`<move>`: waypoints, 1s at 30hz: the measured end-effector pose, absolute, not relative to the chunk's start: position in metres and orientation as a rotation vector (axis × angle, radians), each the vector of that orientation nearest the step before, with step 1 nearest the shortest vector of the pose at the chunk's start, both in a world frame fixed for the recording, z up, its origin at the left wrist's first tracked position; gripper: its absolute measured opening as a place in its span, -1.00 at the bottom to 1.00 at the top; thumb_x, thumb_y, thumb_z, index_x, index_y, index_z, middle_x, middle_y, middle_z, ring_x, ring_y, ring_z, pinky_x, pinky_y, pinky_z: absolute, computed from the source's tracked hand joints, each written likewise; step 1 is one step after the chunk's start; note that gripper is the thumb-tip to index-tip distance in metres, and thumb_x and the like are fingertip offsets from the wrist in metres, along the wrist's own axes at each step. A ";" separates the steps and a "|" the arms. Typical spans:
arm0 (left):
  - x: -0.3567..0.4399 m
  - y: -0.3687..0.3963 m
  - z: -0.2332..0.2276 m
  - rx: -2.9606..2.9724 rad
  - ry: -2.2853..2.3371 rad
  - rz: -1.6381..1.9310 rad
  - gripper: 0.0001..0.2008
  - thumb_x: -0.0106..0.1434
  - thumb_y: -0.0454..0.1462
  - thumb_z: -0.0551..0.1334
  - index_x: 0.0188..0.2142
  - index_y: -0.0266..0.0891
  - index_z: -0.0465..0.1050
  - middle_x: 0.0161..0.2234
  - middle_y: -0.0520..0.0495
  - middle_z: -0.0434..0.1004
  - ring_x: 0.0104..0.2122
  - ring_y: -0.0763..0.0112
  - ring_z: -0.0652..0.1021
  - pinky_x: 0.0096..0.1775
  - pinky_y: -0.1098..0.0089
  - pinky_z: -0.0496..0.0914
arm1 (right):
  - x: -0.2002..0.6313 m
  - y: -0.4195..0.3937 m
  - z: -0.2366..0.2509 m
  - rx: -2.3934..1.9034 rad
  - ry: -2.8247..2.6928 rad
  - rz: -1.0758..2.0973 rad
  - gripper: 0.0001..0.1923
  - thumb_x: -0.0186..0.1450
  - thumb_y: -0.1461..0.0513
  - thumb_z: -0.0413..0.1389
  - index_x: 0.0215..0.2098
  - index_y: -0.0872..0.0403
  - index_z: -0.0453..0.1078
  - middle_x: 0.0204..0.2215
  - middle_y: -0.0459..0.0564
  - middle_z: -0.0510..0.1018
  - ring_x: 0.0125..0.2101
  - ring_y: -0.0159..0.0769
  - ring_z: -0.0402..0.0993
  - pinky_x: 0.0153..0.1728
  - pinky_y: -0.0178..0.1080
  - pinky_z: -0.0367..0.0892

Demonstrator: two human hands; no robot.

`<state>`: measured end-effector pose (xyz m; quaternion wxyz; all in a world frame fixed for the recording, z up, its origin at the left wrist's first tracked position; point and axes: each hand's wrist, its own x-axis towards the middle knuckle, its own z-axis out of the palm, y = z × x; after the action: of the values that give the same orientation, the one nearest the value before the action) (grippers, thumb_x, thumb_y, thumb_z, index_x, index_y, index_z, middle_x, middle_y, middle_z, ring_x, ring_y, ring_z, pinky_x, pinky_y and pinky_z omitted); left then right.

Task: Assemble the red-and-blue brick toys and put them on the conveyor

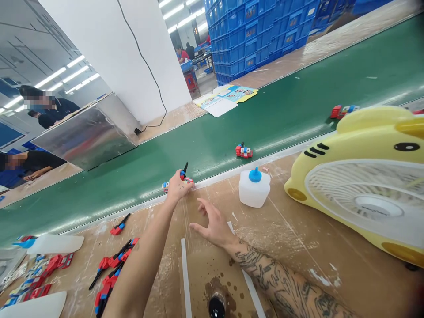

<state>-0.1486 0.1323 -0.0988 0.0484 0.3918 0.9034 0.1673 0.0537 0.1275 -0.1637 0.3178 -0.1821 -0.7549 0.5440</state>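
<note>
At the near edge of the green conveyor belt (205, 141), my left hand (179, 187) is closed on a small red, white and blue toy vehicle (164, 186). A black stick-like part juts up from the toy above my fingers, and my palm hides much of it. My right hand (213, 223) is held over the brown tabletop (281, 247), fingers curved and apart, holding nothing. A similar toy truck (244, 151) sits on the belt to the right. Nearest my right hand is a white bottle (254, 190) with a blue cap.
Red and black toy parts (112, 260) and several toy vehicles (39, 278) lie at left, beside white bottles (56, 244). A yellow fan (364, 176) stands at right. A dark-topped container (217, 304) is near me. Blue crates (258, 35) rise behind the belt; people sit beyond at left.
</note>
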 end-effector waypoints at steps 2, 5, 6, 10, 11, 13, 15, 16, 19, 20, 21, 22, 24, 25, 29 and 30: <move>-0.161 0.160 -0.095 1.216 2.744 0.405 -0.40 0.02 -0.19 0.38 0.06 -0.23 0.31 -0.13 -0.19 0.56 -0.13 0.17 0.55 -0.16 0.35 0.36 | 0.055 0.127 -0.162 -0.491 -2.005 1.449 -0.27 0.17 0.03 0.29 0.22 0.04 0.18 -0.16 0.03 0.47 -0.27 -0.20 0.42 -0.15 -0.11 0.39; -0.173 0.196 -0.095 1.198 2.711 0.218 -0.46 -0.06 -0.23 0.41 -0.06 -0.27 0.38 -0.17 -0.28 0.58 -0.15 0.07 0.58 -0.23 0.33 0.38 | 0.055 0.127 -0.162 -0.504 -2.027 1.468 -0.28 0.17 0.00 0.28 0.20 0.07 0.21 -0.20 0.02 0.48 -0.28 -0.19 0.42 -0.18 -0.11 0.38; -0.176 0.206 -0.096 1.184 2.694 0.163 -0.47 -0.10 -0.24 0.43 -0.10 -0.27 0.40 -0.18 -0.29 0.59 -0.16 0.05 0.59 -0.25 0.33 0.38 | 0.055 0.128 -0.162 -0.508 -2.029 1.474 -0.29 0.17 0.00 0.29 0.18 0.08 0.22 -0.21 0.02 0.48 -0.27 -0.19 0.42 -0.18 -0.11 0.37; -0.184 0.228 -0.101 1.129 2.619 0.018 -0.45 -0.23 -0.26 0.48 -0.18 -0.25 0.44 -0.20 -0.27 0.61 -0.19 0.05 0.62 -0.30 0.36 0.40 | 0.053 0.129 -0.162 -0.505 -2.049 1.469 -0.36 0.14 0.07 0.30 0.12 0.09 0.28 -0.23 0.01 0.49 -0.28 -0.19 0.42 -0.18 -0.12 0.36; -0.184 0.230 -0.103 1.125 2.605 0.008 -0.43 -0.23 -0.24 0.48 -0.16 -0.26 0.44 -0.20 -0.27 0.61 -0.20 0.05 0.62 -0.31 0.37 0.41 | 0.053 0.129 -0.161 -0.502 -2.058 1.462 -0.38 0.14 0.08 0.31 0.11 0.09 0.30 -0.24 0.01 0.49 -0.29 -0.19 0.42 -0.19 -0.13 0.36; -0.181 0.229 -0.105 1.149 2.586 0.029 -0.33 -0.18 -0.18 0.47 -0.03 -0.30 0.40 -0.18 -0.30 0.61 -0.19 0.06 0.62 -0.29 0.36 0.41 | 0.053 0.129 -0.160 -0.494 -2.072 1.450 -0.42 0.14 0.08 0.30 0.07 0.09 0.33 -0.28 -0.01 0.49 -0.30 -0.19 0.42 -0.22 -0.14 0.35; -0.176 0.221 -0.108 1.222 2.576 0.099 -0.17 -0.08 -0.11 0.44 0.15 -0.36 0.27 -0.09 -0.33 0.58 -0.11 0.09 0.60 -0.22 0.38 0.41 | 0.053 0.128 -0.160 -0.482 -2.071 1.446 -0.46 0.15 0.07 0.29 0.04 0.09 0.34 -0.30 -0.02 0.49 -0.31 -0.20 0.42 -0.23 -0.16 0.35; -0.174 0.215 -0.109 1.268 2.574 0.143 -0.10 -0.03 -0.06 0.42 0.23 -0.37 0.17 -0.03 -0.35 0.55 -0.05 0.10 0.57 -0.16 0.39 0.40 | 0.053 0.128 -0.160 -0.478 -2.066 1.448 -0.47 0.16 0.07 0.29 0.03 0.09 0.35 -0.31 -0.03 0.49 -0.31 -0.21 0.42 -0.24 -0.16 0.35; -0.181 0.185 -0.107 1.382 2.599 0.253 -0.05 0.13 0.04 0.30 0.35 -0.34 -0.05 0.14 -0.34 0.42 0.11 0.17 0.46 0.00 0.40 0.33 | 0.053 0.128 -0.162 -0.485 -2.054 1.450 -0.51 0.16 0.10 0.28 0.01 0.06 0.36 -0.32 -0.04 0.49 -0.31 -0.21 0.43 -0.23 -0.18 0.35; -0.189 0.169 -0.103 1.398 2.625 0.270 -0.09 0.18 0.05 0.25 0.36 -0.32 -0.06 0.18 -0.33 0.38 0.15 0.17 0.43 0.04 0.39 0.30 | 0.053 0.129 -0.163 -0.492 -2.052 1.447 -0.53 0.16 0.11 0.28 0.01 0.05 0.36 -0.33 -0.04 0.49 -0.31 -0.22 0.43 -0.23 -0.17 0.36; -0.200 0.149 -0.098 1.398 2.662 0.274 -0.15 0.22 0.05 0.20 0.36 -0.29 -0.03 0.20 -0.31 0.35 0.17 0.17 0.40 0.09 0.36 0.27 | 0.052 0.129 -0.164 -0.499 -2.050 1.444 -0.54 0.16 0.12 0.28 0.00 0.05 0.37 -0.34 -0.05 0.49 -0.31 -0.22 0.43 -0.23 -0.17 0.36; -0.215 0.126 -0.091 1.380 2.707 0.265 -0.23 0.25 0.02 0.16 0.34 -0.27 0.04 0.21 -0.30 0.33 0.19 0.16 0.37 0.13 0.33 0.23 | 0.052 0.129 -0.165 -0.504 -2.048 1.443 -0.55 0.16 0.12 0.28 -0.01 0.04 0.37 -0.34 -0.05 0.49 -0.32 -0.22 0.43 -0.23 -0.17 0.36; -0.248 0.069 -0.078 1.279 2.812 0.206 -0.37 0.27 -0.03 0.11 0.26 -0.26 0.23 0.18 -0.32 0.37 0.19 0.07 0.36 0.18 0.24 0.17 | 0.050 0.129 -0.167 -0.512 -2.041 1.451 -0.57 0.17 0.12 0.27 -0.02 0.05 0.38 -0.36 -0.06 0.49 -0.33 -0.22 0.44 -0.24 -0.18 0.35; -0.265 0.036 -0.072 1.184 2.869 0.157 -0.42 0.25 -0.06 0.11 0.19 -0.28 0.32 0.13 -0.35 0.42 0.16 -0.01 0.38 0.17 0.15 0.17 | 0.049 0.129 -0.168 -0.517 -2.034 1.459 -0.57 0.18 0.11 0.26 -0.03 0.05 0.38 -0.37 -0.06 0.49 -0.33 -0.22 0.44 -0.26 -0.19 0.35; -0.313 -0.085 -0.068 0.815 2.933 -0.029 -0.53 0.05 -0.09 0.19 -0.12 -0.32 0.53 -0.15 -0.41 0.57 -0.02 -0.29 0.49 -0.01 -0.06 0.31 | 0.047 0.126 -0.172 -0.530 -1.996 1.489 -0.61 0.21 0.07 0.23 -0.06 0.07 0.39 -0.41 -0.08 0.48 -0.39 -0.25 0.42 -0.33 -0.22 0.33; -0.319 -0.107 -0.072 0.781 2.909 -0.039 -0.59 0.00 -0.10 0.21 -0.20 -0.28 0.55 -0.19 -0.37 0.60 -0.06 -0.25 0.52 -0.04 0.00 0.35 | 0.046 0.126 -0.173 -0.539 -1.991 1.493 -0.63 0.21 0.06 0.22 -0.08 0.07 0.39 -0.43 -0.08 0.48 -0.41 -0.26 0.41 -0.35 -0.22 0.33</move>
<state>-0.3189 -0.1072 -0.0721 0.0644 0.2588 0.9637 -0.0128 0.0461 0.1256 -0.1733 0.2932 -0.2025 -0.7475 0.5607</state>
